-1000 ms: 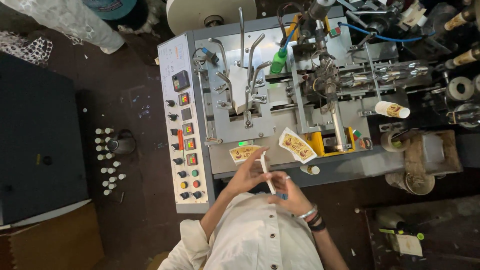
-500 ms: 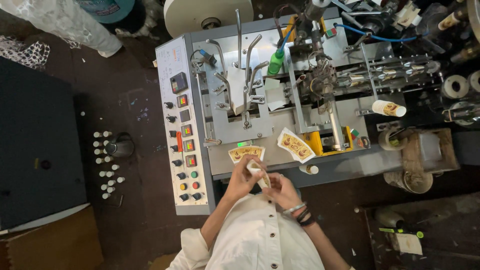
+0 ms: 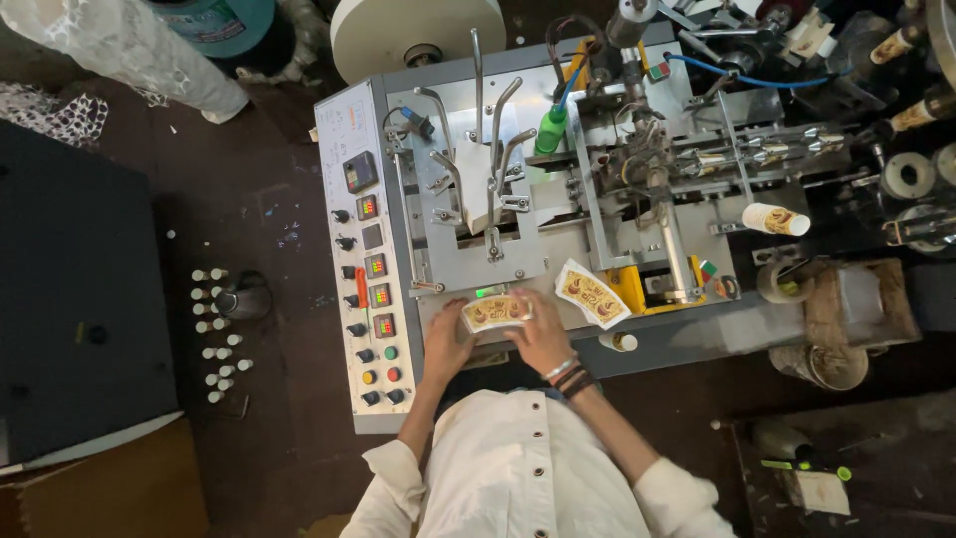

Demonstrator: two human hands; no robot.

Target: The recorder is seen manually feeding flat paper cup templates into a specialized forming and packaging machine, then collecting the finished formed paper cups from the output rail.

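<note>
Both hands, left hand [image 3: 448, 344] and right hand [image 3: 543, 334], gripped the card stack [image 3: 495, 312] on the machine [image 3: 438, 249]; squaring it up seemed next.

Large white paper roll [image 3: 418, 35] — top cut off by the upper edge. Small white cylinders on the dark floor [image 3: 214, 334] — too small to identify. Both forearms pass under the white shirt [image 3: 528, 468], itself cropped at the bottom edge.
</note>
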